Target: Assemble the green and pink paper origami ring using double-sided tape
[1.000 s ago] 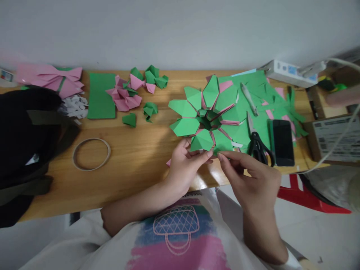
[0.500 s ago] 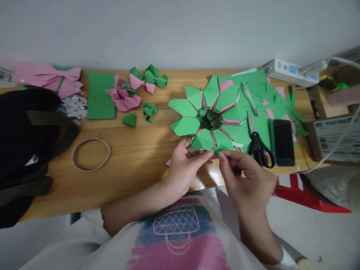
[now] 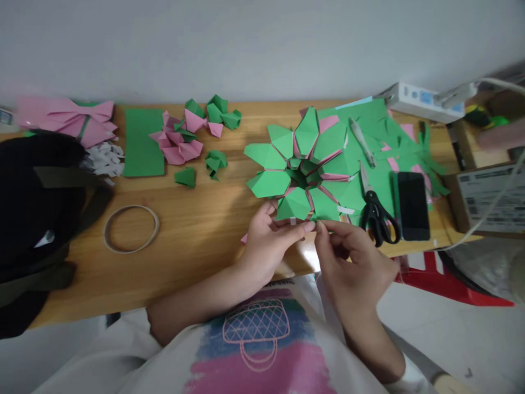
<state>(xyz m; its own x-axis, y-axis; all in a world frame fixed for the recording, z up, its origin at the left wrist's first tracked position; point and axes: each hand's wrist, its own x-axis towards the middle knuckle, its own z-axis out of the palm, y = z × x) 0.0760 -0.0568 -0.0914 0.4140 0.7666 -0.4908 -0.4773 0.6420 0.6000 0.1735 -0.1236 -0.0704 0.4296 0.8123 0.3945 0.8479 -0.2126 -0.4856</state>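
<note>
A paper flower (image 3: 293, 203) with green petals and pink folded edges lies in front of me, ringed around a dark hollow centre. My left hand (image 3: 266, 235) grips its near edge, thumb on top and fingers partly hidden beneath the petals. Right beside that thumb, my right hand (image 3: 348, 257) is closed in a pinch at the flower's near rim. Whatever is between those fingertips is too small to make out. Small white strips (image 3: 345, 210) stick out from some petals.
Scissors (image 3: 378, 219), a phone (image 3: 412, 205) and a utility knife (image 3: 362, 142) lie on green paper to the right. Leftward are folded paper pieces (image 3: 178, 145), a green sheet (image 3: 144, 142), a tape ring (image 3: 131, 251), white scraps (image 3: 104, 158) and a black bag (image 3: 36, 219).
My right hand has shifted slightly left, its fingertips now close against my left thumb. The flower stays nearly in place; the whole view has moved a little.
</note>
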